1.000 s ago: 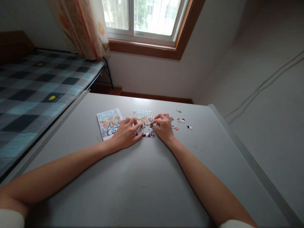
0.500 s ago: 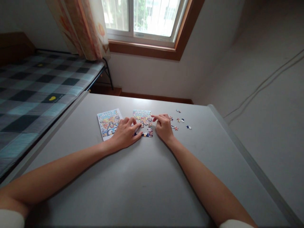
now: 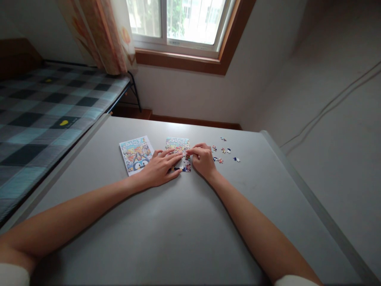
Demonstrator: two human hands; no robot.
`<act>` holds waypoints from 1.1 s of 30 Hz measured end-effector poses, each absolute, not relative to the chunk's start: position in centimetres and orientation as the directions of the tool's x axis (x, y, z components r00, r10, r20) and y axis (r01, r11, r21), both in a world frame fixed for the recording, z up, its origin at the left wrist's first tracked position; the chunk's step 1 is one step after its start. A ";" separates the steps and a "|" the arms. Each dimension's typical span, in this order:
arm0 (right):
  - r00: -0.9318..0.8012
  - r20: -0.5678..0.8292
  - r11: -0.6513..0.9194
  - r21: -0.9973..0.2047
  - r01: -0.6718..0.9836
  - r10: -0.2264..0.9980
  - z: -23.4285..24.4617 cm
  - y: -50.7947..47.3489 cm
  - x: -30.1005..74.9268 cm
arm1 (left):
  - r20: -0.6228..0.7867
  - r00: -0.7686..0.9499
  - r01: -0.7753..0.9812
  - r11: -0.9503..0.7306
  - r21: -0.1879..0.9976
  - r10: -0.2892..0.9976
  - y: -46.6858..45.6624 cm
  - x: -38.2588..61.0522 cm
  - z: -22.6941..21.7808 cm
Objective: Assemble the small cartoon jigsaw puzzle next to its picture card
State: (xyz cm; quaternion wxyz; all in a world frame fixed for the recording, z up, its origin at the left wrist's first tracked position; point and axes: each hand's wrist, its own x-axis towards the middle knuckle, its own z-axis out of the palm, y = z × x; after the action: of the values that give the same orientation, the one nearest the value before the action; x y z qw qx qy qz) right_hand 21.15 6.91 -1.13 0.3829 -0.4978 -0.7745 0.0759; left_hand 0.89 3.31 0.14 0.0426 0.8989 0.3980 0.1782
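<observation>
A small colourful jigsaw puzzle (image 3: 177, 144) lies partly assembled on the grey table (image 3: 184, 222). My left hand (image 3: 159, 169) rests flat on its lower left part, fingers stretched out over the pieces. My right hand (image 3: 204, 159) sits at the puzzle's right edge with fingers curled and the index fingertip pressing on the puzzle near my left fingertips. I cannot make out whether it holds a piece. A picture card (image 3: 135, 153) with a cartoon face lies just left of my left hand.
Several loose puzzle pieces (image 3: 224, 151) are scattered right of my right hand. A bed with a checked cover (image 3: 44, 111) stands along the table's left side. A window (image 3: 178, 20) and curtain (image 3: 101, 35) are beyond the table; a wall rises at the right.
My right index finger has come back from the puzzle's upper right corner to its middle right edge. My left fingers have spread flatter over the puzzle.
</observation>
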 end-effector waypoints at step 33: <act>-0.063 0.565 0.434 -0.553 0.711 0.823 -1.0 6.7 21.3 | 0.291 0.760 0.557 -0.813 0.168 0.581 3.2 0.7 0.4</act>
State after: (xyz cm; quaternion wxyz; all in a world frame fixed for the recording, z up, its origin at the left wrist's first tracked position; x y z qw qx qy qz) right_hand 21.26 6.67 -1.01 0.4353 -0.5280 -0.7264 0.0640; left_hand 0.75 3.22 0.36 0.0357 0.9375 0.3033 0.1669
